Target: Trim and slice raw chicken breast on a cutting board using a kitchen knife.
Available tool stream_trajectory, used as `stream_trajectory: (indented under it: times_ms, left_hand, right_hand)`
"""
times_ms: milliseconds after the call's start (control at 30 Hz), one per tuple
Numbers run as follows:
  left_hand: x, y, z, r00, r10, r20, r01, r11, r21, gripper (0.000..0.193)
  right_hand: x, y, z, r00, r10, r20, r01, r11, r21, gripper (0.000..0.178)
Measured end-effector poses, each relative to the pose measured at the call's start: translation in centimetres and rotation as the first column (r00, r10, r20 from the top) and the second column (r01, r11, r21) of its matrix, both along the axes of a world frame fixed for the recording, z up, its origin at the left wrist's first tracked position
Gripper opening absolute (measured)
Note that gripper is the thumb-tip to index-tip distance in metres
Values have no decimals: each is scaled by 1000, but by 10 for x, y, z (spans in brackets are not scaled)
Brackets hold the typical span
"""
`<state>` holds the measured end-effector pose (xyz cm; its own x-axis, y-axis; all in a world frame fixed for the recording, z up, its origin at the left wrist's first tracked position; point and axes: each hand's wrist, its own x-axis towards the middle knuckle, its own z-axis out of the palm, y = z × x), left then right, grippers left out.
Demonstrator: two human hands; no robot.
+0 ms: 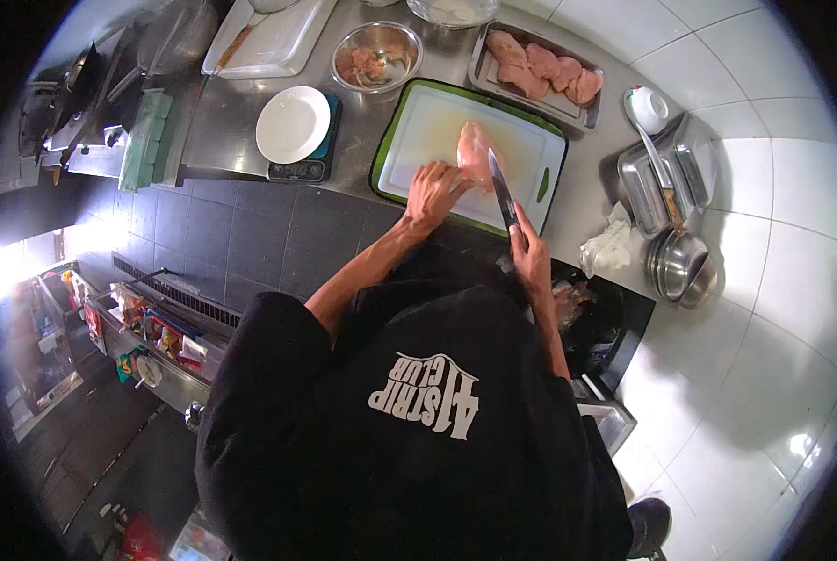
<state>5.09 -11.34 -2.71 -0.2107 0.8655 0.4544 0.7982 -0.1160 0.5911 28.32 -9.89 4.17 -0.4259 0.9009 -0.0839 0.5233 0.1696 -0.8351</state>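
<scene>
A raw chicken breast [476, 154] lies on a white cutting board [418, 126] with a green rim. My left hand [432, 193] is closed, its bent fingertips gripping the breast's near left edge. In my right hand [531, 257] is a kitchen knife [503, 190] with a dark handle. Its blade slants up and left, with the tip along the right side of the meat. Whether the edge has entered the flesh cannot be made out.
Behind the board stand a metal tray [568, 110] of raw chicken pieces and a steel bowl [376, 58] holding meat scraps. A white plate [293, 124] rests on a scale [299, 172] at left. Steel containers [697, 173], bowls [678, 266] and crumpled paper [607, 245] sit at right.
</scene>
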Motion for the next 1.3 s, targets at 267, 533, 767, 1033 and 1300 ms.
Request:
stream_trajectory:
  times_ms: [267, 533, 767, 1033, 1300]
  left_hand:
    - [8, 8, -12, 981, 20, -194, -27, 999, -36, 14]
    - [-7, -3, -6, 988, -64, -143, 64, 998, -3, 10]
    - [-11, -3, -9, 995, -80, -62, 78, 996, -40, 11]
    - [-15, -4, -12, 993, -109, -48, 105, 992, -75, 13]
    - [-17, -5, -9, 986, -150, -69, 141, 983, -119, 12]
  right_hand:
    - [-14, 14, 6, 997, 69, 40, -68, 997, -28, 40]
    - [-21, 19, -10, 986, 141, 94, -146, 988, 52, 45]
    - [-51, 25, -33, 971, 181, 156, -203, 969, 139, 60]
    - [-65, 27, -37, 928, 199, 315, -235, 969, 81, 43]
    - [-56, 19, -49, 915, 151, 374, -254, 935, 245, 29]
